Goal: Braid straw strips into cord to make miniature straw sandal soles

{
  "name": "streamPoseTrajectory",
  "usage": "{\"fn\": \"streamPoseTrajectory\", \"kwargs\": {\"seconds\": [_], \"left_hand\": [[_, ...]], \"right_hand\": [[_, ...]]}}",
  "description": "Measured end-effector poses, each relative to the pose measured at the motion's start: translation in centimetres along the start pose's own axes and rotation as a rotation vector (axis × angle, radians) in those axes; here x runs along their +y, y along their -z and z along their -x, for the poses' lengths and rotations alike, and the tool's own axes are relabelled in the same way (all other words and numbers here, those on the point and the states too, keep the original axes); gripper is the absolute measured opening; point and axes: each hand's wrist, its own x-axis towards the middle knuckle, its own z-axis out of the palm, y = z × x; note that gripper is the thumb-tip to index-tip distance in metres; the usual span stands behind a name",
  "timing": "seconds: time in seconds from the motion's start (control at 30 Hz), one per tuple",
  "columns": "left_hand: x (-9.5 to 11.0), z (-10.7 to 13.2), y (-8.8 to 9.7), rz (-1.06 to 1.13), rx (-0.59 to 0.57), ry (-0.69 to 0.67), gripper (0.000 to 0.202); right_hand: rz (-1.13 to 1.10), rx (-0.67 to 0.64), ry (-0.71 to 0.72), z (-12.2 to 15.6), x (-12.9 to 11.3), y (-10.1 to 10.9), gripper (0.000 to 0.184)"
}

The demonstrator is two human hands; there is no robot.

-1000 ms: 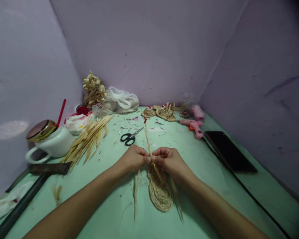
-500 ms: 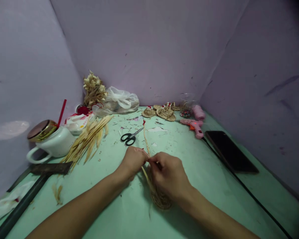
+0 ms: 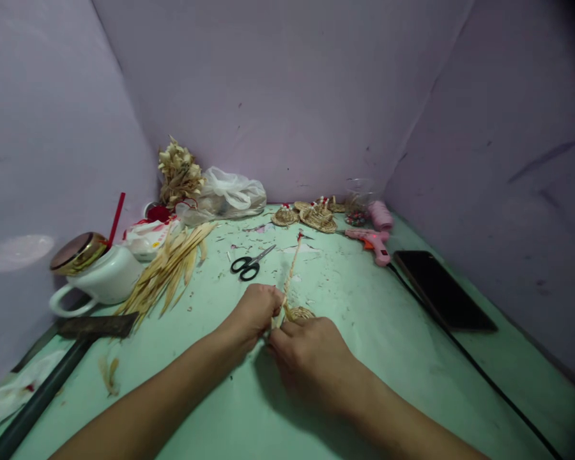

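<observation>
Scissors [image 3: 254, 260] left of braid [image 3: 291, 271] (glue gun [image 3: 374, 239] to its right).

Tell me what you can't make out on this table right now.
All in the head view:
Woven piece: mostly hidden by the right hand.
Braid: lower end hidden by both hands.
Hammer-like tool: handle's end cut off by the picture's bottom edge.
Black cord: also cut off there.
Plastic bag: contents obscured by cloudy folds.
Beads: too small to count.
</observation>
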Motion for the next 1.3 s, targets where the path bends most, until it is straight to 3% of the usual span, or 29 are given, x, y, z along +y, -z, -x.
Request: {"fn": "streamPoseTrajectory", "kwargs": {"seconds": [0.07,0.17,0.2,0.27,0.33,0.43,0.67,0.9,1.13,1.3], "left_hand": [[0.1,-0.1,0.2,-0.058,0.035,-0.087,0.014],[0.2,0.0,0.3,-0.108,0.043,-0.138,0.013],[0.2,0.1,0.2,-0.126,0.036,-0.153,0.014],[0.2,0.4,0.1,-0.176,0.012,-0.201,0.016],[0.0,0.5,-0.1,-0.224,-0.011,-0.252,0.017],[-0.5,0.5,-0.2,-0.294,-0.019,-0.290,0.017],[-1.0,0.0,0.1,-0.463,-0.067,-0.317,0.025],[0.0,0.3,0.5,-0.510,-0.260,-0.273,0.031],[0.4,0.2,0.3,-0.493,-0.206,-0.306,0.027],[0.3,0.2,0.3,-0.406,-0.148,-0.302,0.028]], "right_hand": [[-0.141,0.215,-0.133,0.1,0.3,0.7,0.018],[-0.488,0.492,-0.522,-0.4,1.3,1.4,0.021],[-0.662,0.497,-0.678,-0.6,1.7,1.6,0.017],[-1.048,0.389,-0.914,-1.2,2.2,1.5,0.016],[-1.344,0.240,-0.997,-1.6,2.5,1.3,0.024],[-1.473,0.136,-0.960,-1.7,2.6,0.9,0.023],[-1.337,0.027,-0.956,-1.4,3.9,0.7,0.013],[-1.212,-0.083,-0.779,-0.8,5.2,1.1,0.003],[-1.276,0.014,-0.897,-1.0,4.2,0.1,0.008],[-1.290,0.103,-0.906,-1.2,3.9,0.3,0.013]]}}
